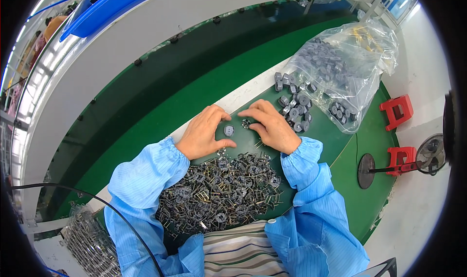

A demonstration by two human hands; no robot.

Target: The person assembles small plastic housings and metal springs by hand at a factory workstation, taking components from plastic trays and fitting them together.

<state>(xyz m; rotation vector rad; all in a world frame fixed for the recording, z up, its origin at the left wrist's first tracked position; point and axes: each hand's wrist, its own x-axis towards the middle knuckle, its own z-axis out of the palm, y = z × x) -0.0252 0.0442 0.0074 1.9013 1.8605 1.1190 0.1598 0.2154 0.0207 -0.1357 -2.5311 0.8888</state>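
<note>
While right hand (pixel 273 126) holds small part (pixel 246 124) (detail unclear), left hand (pixel 202 132) gapes.

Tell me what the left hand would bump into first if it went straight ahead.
Likely the small grey block right in front of the left hand, then the right hand just beyond; depth is hard to judge.

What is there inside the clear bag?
Through its plastic, the bag shows many grey parts, with a smaller group near its lower end. Whatever lies beneath the top ones is covered. Something yellow shows farther up; I cannot tell whether it is inside.
</note>
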